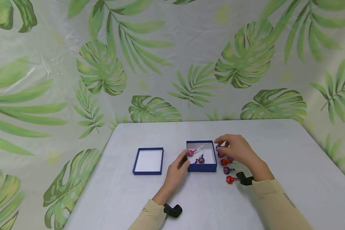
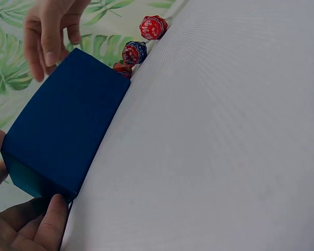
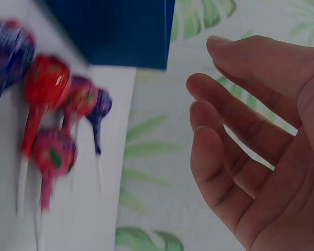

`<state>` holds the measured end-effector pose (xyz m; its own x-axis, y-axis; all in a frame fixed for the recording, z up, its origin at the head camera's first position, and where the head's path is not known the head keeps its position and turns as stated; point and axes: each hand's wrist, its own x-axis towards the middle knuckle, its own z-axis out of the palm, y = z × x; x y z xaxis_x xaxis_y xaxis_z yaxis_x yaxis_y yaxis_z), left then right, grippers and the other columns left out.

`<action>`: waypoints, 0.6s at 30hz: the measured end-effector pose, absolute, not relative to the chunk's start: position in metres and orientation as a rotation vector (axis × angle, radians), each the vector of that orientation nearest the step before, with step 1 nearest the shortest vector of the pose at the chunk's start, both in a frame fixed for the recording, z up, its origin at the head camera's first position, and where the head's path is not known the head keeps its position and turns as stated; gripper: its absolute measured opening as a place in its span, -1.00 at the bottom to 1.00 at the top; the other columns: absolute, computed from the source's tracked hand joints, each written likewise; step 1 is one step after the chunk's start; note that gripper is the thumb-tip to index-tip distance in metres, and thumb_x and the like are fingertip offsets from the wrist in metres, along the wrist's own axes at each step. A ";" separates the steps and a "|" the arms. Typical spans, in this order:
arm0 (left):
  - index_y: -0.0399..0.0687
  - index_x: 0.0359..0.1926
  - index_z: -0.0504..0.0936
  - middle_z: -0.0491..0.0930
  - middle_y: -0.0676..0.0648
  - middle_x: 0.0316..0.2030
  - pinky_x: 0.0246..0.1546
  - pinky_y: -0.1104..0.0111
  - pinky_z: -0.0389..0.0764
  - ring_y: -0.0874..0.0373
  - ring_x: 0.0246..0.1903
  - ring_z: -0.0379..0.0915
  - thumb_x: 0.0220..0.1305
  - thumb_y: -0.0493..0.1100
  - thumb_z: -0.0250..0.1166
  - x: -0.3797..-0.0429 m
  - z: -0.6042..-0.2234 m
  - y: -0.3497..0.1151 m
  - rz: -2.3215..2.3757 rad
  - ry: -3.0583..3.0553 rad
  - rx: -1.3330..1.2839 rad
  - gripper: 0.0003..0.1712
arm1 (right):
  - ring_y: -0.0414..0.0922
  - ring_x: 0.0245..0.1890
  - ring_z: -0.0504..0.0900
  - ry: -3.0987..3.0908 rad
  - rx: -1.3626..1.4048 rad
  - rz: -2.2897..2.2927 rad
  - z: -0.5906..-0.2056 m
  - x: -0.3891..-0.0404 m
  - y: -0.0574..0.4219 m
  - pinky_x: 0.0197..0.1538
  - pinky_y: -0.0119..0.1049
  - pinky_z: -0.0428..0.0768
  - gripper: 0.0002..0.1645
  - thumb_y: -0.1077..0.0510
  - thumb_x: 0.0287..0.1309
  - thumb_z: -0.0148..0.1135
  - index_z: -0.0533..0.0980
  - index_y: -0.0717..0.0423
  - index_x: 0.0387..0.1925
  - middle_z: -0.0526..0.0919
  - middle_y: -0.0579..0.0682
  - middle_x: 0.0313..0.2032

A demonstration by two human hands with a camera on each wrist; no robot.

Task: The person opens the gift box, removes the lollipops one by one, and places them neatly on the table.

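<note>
A blue box (image 1: 202,167) with a white inside stands on the table, holding a pink lollipop (image 1: 191,153) and a blue-purple lollipop (image 1: 201,160), plus another partly hidden by its front wall. My left hand (image 1: 176,171) touches the box's left side, fingertips at the rim and the front left corner. In the left wrist view, its fingers (image 2: 53,219) rest against the end of the box. Just right of the box, my right hand (image 1: 236,149) hovers over several wrapped lollipops. Its fingers (image 3: 206,151) are loosely bent, thumb apart, with nothing between them in the right wrist view.
A blue-rimmed lid (image 1: 148,174) lies white side up to the left of the box. Red lollipops (image 1: 230,180) and a blue one (image 1: 227,170) lie in a column along the box's right. A leaf-patterned sheet (image 1: 189,83) hangs behind the white table (image 1: 118,191).
</note>
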<state>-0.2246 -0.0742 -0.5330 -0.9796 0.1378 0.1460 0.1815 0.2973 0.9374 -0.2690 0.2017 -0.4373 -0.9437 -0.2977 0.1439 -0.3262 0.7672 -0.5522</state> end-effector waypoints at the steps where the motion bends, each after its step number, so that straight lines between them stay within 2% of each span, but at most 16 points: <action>1: 0.35 0.47 0.36 0.32 0.17 0.41 0.37 0.25 0.31 0.20 0.39 0.22 0.49 0.07 0.15 -0.225 -0.533 -0.074 -1.815 -2.497 -0.307 -0.43 | -0.13 -0.35 0.56 -2.905 0.525 0.924 -0.436 -0.270 0.198 -0.42 -0.26 0.55 -0.70 0.14 0.20 0.38 0.70 -0.02 -0.01 0.69 -0.10 -0.25; 9: 0.41 0.47 0.36 0.33 0.18 0.40 0.37 0.22 0.33 0.18 0.39 0.24 0.50 0.08 0.15 -0.227 -0.533 -0.073 -1.815 -2.494 -0.304 -0.44 | -0.14 -0.40 0.49 -2.893 0.616 0.874 -0.439 -0.279 0.171 -0.41 -0.27 0.53 -0.69 0.11 0.18 0.43 0.71 -0.05 -0.01 0.67 -0.12 -0.27; 13: 0.49 0.45 0.36 0.34 0.21 0.40 0.37 0.21 0.33 0.18 0.38 0.24 0.49 0.07 0.15 -0.226 -0.533 -0.073 -1.819 -2.495 -0.300 -0.45 | -0.12 -0.34 0.50 -2.891 0.640 0.841 -0.442 -0.283 0.161 -0.31 -0.23 0.57 -0.69 0.11 0.17 0.43 0.72 -0.05 -0.03 0.71 -0.09 -0.21; 18: 0.43 0.47 0.35 0.33 0.21 0.40 0.36 0.21 0.35 0.18 0.38 0.24 0.50 0.09 0.14 -0.225 -0.533 -0.075 -1.823 -2.498 -0.311 -0.44 | -0.11 -0.30 0.56 -2.888 0.697 0.823 -0.448 -0.288 0.149 -0.20 -0.13 0.62 -0.69 0.15 0.15 0.43 0.73 -0.05 -0.04 0.74 -0.07 -0.13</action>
<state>-0.2254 -0.0745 -0.5331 -0.9794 0.1413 0.1442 0.1805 0.2924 0.9391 -0.2877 0.1488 -0.4476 -0.8963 -0.4073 0.1755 -0.4387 0.7556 -0.4864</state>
